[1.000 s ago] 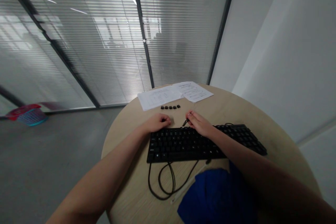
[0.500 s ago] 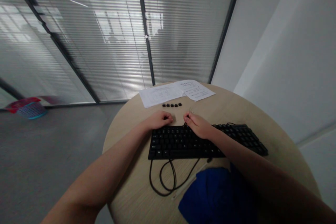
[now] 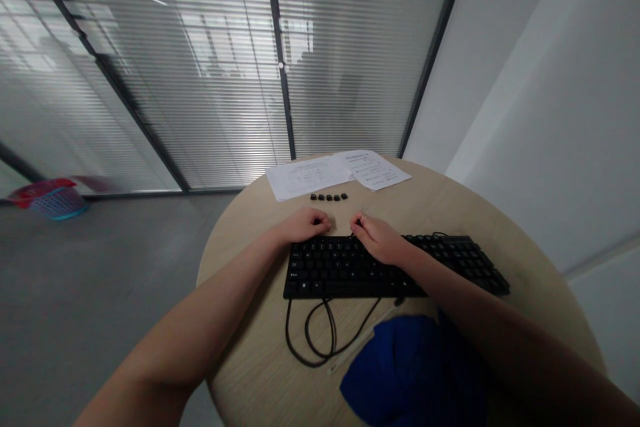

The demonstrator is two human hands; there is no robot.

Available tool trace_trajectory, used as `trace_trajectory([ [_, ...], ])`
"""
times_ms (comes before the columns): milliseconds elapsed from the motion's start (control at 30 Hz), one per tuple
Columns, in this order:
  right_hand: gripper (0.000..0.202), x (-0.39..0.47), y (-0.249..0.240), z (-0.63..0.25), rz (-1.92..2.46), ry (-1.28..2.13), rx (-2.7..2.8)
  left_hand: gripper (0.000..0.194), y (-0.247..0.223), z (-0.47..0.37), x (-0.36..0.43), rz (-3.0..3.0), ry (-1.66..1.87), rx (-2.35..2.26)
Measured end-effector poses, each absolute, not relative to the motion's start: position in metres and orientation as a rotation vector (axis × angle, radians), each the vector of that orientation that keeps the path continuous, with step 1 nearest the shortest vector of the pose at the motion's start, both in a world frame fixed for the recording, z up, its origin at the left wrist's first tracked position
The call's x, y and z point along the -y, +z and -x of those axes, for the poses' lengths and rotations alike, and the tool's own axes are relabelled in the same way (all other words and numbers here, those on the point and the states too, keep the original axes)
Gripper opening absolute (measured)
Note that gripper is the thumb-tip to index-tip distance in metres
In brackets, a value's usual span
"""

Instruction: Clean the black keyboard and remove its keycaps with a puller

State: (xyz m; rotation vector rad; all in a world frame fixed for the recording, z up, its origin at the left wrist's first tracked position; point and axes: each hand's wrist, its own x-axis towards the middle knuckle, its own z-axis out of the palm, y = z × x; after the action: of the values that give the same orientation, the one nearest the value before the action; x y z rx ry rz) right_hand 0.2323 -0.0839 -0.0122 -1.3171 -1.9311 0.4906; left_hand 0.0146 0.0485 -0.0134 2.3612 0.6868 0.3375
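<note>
A black keyboard (image 3: 330, 273) lies across the round table, partly covered by my right forearm. My right hand (image 3: 375, 237) is over its far edge, fingers pinched on what looks like a wire keycap puller (image 3: 365, 212); thin wires stick out past the fingertips, and the rest is hidden in the grip. Beside the keyboard's far left edge rests my left hand (image 3: 306, 225), fingers curled in, with nothing visible in them. Beyond both hands, several black keycaps (image 3: 329, 197) stand in a short row on the tabletop.
Printed papers (image 3: 310, 177) lie at the table's (image 3: 240, 233) far side. Nearer me are a looped black cable (image 3: 306, 361), a thin pale stick (image 3: 350, 355) and blue cloth (image 3: 400, 373). A basket (image 3: 57, 200) stands on the floor at left, before glass partitions with blinds.
The view has shifted slightly, so the table and keyboard sit a little higher in the picture. Both hands keep nearly the same pose and place.
</note>
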Motion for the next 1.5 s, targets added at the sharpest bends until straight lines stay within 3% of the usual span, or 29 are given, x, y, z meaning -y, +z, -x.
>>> trace_trajectory([
  [167, 0.02, 0.084, -0.017, -0.233, 1.329, 0.509, 1.864, 0.026, -0.011, -0.016, -0.047, -2.373, 0.328, -0.685],
  [433, 0.045, 0.078, -0.026, -0.234, 1.223, 0.803, 1.398, 0.026, -0.012, -0.014, -0.047, -2.388, 0.346, -0.677],
  [667, 0.049, 0.075, -0.029, -0.232, 1.145, 0.861, 1.41, 0.018, 0.002, -0.02, -0.029, -2.459, 0.537, -0.587],
  [767, 0.051, 0.071, -0.027, -0.233, 1.126, 0.962, 1.301, 0.024, 0.009, -0.023, -0.017, -2.506, 0.609, -0.484],
  [1033, 0.055, 0.067, -0.021, -0.237, 1.103, 1.186, 1.141, 0.016, 0.015, -0.029, -0.002, -2.635, 0.582, -0.387],
  [1233, 0.048, 0.064, -0.024, -0.239, 1.078, 1.132, 1.072, 0.018, 0.018, -0.028, 0.0, -2.621, 0.642, -0.446],
  [1433, 0.031, 0.064, -0.019, -0.249, 1.123, 0.616, 1.183, 0.02, 0.023, -0.026, 0.001, -2.665, 0.791, -0.487],
  [1500, 0.021, 0.067, -0.014, -0.25, 1.13, 0.583, 1.221, 0.021, 0.022, -0.027, 0.002, -2.695, 0.855, -0.472],
])
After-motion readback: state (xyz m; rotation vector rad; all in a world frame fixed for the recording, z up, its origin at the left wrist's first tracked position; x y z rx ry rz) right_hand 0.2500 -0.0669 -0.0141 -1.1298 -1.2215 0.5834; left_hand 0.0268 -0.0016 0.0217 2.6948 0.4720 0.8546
